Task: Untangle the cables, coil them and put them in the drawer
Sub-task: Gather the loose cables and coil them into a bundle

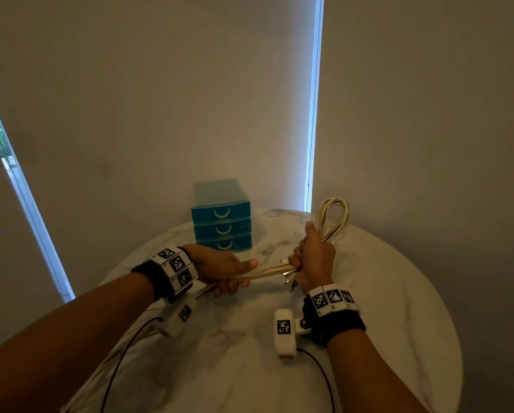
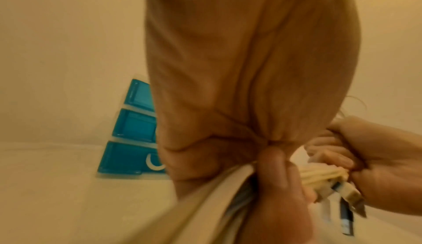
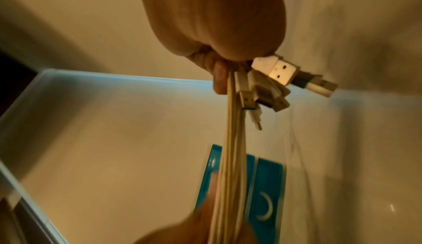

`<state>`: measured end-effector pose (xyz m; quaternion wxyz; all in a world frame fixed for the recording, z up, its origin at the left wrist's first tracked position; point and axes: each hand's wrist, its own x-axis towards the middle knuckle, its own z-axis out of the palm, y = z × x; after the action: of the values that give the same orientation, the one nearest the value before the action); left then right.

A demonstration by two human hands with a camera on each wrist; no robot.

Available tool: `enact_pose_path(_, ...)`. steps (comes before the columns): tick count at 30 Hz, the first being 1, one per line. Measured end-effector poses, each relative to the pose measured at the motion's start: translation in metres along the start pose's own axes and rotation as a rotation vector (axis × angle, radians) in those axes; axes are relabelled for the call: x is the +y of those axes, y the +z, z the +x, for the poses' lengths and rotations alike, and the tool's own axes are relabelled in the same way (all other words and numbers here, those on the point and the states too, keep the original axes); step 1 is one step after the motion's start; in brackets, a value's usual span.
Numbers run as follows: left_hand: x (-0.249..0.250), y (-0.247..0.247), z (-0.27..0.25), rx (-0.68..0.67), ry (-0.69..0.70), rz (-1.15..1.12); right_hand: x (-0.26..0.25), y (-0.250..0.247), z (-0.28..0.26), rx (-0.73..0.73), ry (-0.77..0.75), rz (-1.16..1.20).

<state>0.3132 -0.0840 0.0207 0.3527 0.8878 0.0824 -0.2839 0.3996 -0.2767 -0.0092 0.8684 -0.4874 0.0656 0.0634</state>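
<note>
Round marble table before pale blinds, both hands gripping a cable bundle above it.

Teal drawer unit stands at 12 o'clock, all drawers closed. Right hand is fisted round the white cables, loops rising toward 1 o'clock, USB plugs poking out; left hand clasps the strands at 9 o'clock.

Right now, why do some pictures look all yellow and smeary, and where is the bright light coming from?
Head view: the room is dim, with bright light only from the gap beside the blind. Left wrist view: an orange tint, and the left hand fills the picture, soft. Right wrist view: the cables and drawers are streaked by motion blur; the plugs are sharper.
</note>
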Motion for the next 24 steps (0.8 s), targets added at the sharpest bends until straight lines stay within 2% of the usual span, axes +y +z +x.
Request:
enact_pose_path(2,-0.008,-0.006,-0.003,-0.025,-0.073,-0.018,-0.006,-0.004,0.004,0.084,-0.029,-0.083)
enact_pose_path(4,-0.016,-0.01,-0.006,0.052,-0.08,0.07,-0.011,-0.007,0.003,0.09,-0.058,-0.176)
enact_pose_path(7,-0.019,-0.005,-0.012,0.293,0.022,0.412,-0.006,-0.004,-0.004,0.017,-0.118,-0.444)
enact_pose_path(10,-0.015,0.006,-0.027,0.342,0.152,0.496,-0.001,0.002,-0.014,-0.075,-0.202,-0.655)
enact_pose_path(12,-0.008,0.002,-0.043,0.339,0.241,0.578,0.003,0.008,-0.02,-0.161,-0.21,-0.76)
enact_pose_path(14,-0.004,-0.01,-0.053,0.386,0.365,0.614,0.01,0.016,-0.029,-0.309,-0.132,-0.787)
enact_pose_path(17,-0.01,-0.03,-0.061,0.535,0.517,0.502,0.027,0.034,-0.046,-0.611,0.066,-0.619)
enact_pose_path(19,-0.013,-0.037,-0.064,0.614,0.569,0.449,0.033,0.039,-0.053,-0.735,0.155,-0.549)
enact_pose_path(20,-0.013,-0.039,-0.065,0.627,0.577,0.435,0.035,0.039,-0.054,-0.793,0.135,-0.603)
enact_pose_path(22,-0.011,-0.042,-0.068,0.601,0.531,0.41,0.042,0.037,-0.056,-0.931,0.038,-0.859)
enact_pose_path(24,-0.004,-0.045,-0.069,0.56,0.474,0.416,0.051,0.037,-0.055,-0.932,-0.046,-1.081)
